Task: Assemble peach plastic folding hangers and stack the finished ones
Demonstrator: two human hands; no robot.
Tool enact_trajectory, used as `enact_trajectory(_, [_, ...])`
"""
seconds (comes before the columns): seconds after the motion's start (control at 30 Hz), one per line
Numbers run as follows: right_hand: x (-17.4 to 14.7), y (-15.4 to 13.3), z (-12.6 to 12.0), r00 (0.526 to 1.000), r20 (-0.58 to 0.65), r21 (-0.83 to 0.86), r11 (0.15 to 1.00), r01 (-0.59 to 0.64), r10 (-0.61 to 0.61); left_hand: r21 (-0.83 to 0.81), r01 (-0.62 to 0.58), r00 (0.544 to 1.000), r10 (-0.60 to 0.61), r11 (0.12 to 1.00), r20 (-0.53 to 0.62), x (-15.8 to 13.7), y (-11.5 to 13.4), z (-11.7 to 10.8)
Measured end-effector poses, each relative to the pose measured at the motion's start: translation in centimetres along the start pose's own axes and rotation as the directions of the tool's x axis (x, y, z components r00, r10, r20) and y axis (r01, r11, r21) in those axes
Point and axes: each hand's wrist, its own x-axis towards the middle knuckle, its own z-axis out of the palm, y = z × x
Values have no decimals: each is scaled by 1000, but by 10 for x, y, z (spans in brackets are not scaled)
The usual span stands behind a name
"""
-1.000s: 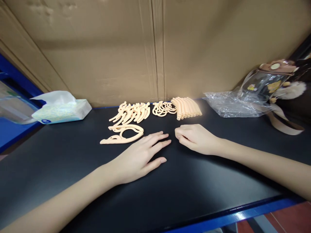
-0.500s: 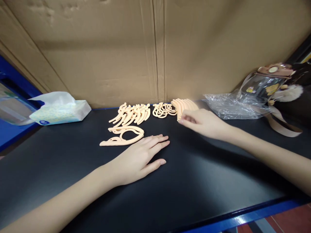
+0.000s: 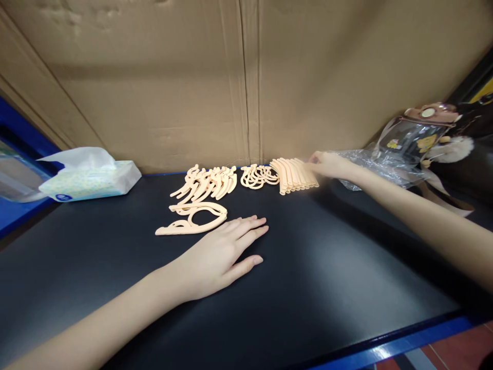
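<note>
My left hand (image 3: pixel 227 252) lies flat on the black tabletop, fingers stretched out and nothing held. Close to its fingers rests an assembled or folded cream plastic hanger (image 3: pixel 200 228). My right hand (image 3: pixel 329 164) is at the right end of a row of curved cream tubular pieces (image 3: pixel 292 176); its fingers are blurred, so I cannot tell whether they grip one. Left of that row lie several small cream hooks (image 3: pixel 259 176). Farther left is a group of curved cream hanger arms (image 3: pixel 210 182), laid side by side.
At the back left stands a tissue box (image 3: pixel 92 180). A crumpled clear plastic bag (image 3: pixel 362 159) lies at the right, beside a transparent bag (image 3: pixel 416 136) with a strap and a fluffy charm. Cardboard (image 3: pixel 173 92) rises behind the black table (image 3: pixel 308 288), which has a blue edge.
My right hand has moved right and back, from the front of the row of tubular pieces to its right end, uncovering them. My left hand stays in place.
</note>
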Motion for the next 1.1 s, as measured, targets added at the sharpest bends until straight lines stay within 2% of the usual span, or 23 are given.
enact_trajectory(0.27, [-2,-7,3,998,24,116,992,-58,56,32,7,1000,-7,999,15,-1,1,0])
enact_trajectory(0.47, [-5,-8,3,998,-9,124,991,-54,55,59,5,1000,-7,998,28,0,2,-2])
enact_trajectory(0.57, [-7,-9,-3,997,-55,122,991,-50,57,65,4,1000,-5,998,25,-1,2,-2])
enact_trajectory(0.7, [-16,-15,-19,980,-195,114,993,-8,30,78,-13,1000,13,997,9,-2,2,0])
enact_trajectory(0.73, [-22,-19,-23,974,-224,118,993,32,-5,81,-16,1000,17,997,-1,-2,2,1])
enact_trajectory(0.8, [-39,-29,-28,951,-274,163,968,193,-143,86,-18,999,22,996,-46,-2,3,2])
enact_trajectory(0.93, [-87,-59,-23,882,-204,117,884,453,-424,134,23,972,9,991,-233,-1,3,1])
enact_trajectory(1.0, [-108,-72,-14,816,-116,139,804,579,-567,155,51,953,-1,987,-303,0,2,0])
enact_trajectory(1.1, [-127,-82,1,710,-104,155,694,703,-697,158,60,937,-1,986,-350,0,2,-1])
